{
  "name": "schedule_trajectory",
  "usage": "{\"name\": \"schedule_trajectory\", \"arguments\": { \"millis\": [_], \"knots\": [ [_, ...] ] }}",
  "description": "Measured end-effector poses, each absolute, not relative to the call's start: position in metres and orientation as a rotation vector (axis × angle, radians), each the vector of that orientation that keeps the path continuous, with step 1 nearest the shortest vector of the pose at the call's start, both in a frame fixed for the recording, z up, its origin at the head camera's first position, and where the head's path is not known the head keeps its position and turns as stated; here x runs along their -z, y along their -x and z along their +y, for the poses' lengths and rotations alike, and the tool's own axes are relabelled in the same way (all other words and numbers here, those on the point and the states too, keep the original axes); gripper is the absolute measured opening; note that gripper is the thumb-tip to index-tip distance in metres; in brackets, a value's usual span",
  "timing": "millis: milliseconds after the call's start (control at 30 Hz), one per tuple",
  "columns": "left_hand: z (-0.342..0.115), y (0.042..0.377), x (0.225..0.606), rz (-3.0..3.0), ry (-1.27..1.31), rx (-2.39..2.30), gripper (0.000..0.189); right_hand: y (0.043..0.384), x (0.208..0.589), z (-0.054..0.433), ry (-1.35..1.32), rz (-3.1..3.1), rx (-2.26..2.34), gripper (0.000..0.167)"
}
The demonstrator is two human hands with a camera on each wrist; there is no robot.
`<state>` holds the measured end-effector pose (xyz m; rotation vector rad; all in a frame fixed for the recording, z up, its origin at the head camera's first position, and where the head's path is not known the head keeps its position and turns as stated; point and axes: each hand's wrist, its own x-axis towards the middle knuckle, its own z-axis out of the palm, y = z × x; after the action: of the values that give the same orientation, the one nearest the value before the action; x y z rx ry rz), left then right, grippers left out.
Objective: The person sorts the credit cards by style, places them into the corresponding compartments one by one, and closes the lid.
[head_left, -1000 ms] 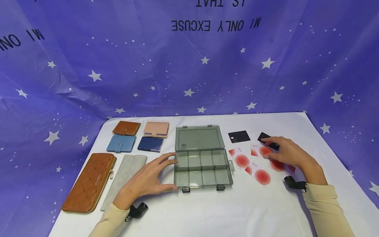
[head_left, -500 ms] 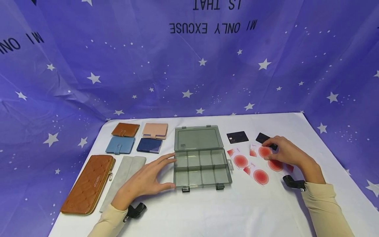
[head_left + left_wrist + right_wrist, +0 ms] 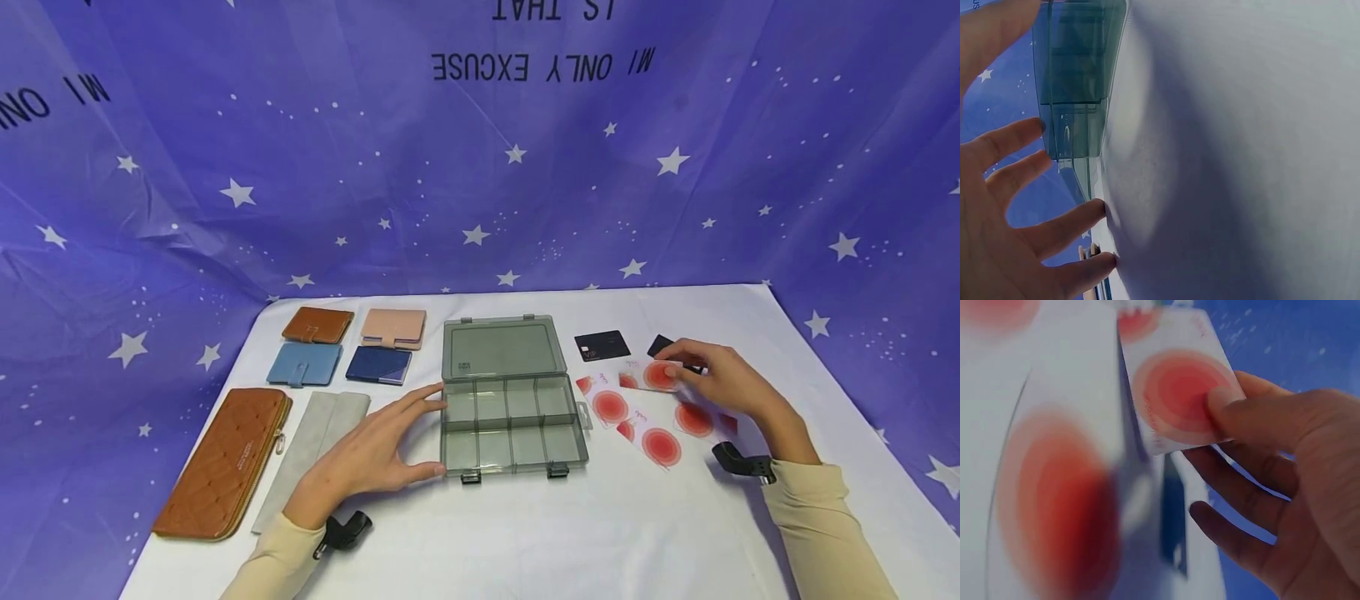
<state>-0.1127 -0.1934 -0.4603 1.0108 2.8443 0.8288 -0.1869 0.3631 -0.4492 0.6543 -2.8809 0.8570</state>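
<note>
Starry backdrop (image 3: 420, 167), head view: lid-open compartment box (image 3: 510, 426) mid-table; loose red-circle cards (image 3: 662, 447) toward the white table's (image 3: 517, 542) right edge.
Left hand (image 3: 991, 231), left wrist view: fingers spread, grasping nothing, at the box's side, perhaps steadying it.
Right hand (image 3: 1322, 456), right wrist view: pinches the held card (image 3: 1175, 390) by one end, probably to clear the tabletop.

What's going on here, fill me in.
A person's right hand pinches a red card between thumb and fingers. The left hand, fingers spread, is at the left side of the open box. Three other red cards and two black cards are right of the box, wallets left of it. No card is in the box.
</note>
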Motion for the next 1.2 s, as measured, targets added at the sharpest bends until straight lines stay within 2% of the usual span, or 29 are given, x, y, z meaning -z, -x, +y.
{"name": "schedule_trajectory", "arguments": {
  "millis": [300,667,933,1200],
  "knots": [
    [-0.192,0.112,0.462,2.854,-1.006,-0.815,0.084,0.189,0.427,0.302,-0.506,-2.714,-1.142,0.015],
    [-0.192,0.112,0.464,2.885,-0.979,-0.766,0.086,0.171,0.409,0.198,-0.546,-2.739,-1.252,0.011],
    [-0.192,0.113,0.465,2.89,-0.976,-0.77,0.085,0.158,0.435,0.147,-0.644,-2.716,-1.285,0.011],
    [-0.192,0.114,0.465,2.873,-0.963,-0.778,0.084,0.151,0.462,0.122,-0.629,-2.703,-1.217,0.014]
  ]
}}
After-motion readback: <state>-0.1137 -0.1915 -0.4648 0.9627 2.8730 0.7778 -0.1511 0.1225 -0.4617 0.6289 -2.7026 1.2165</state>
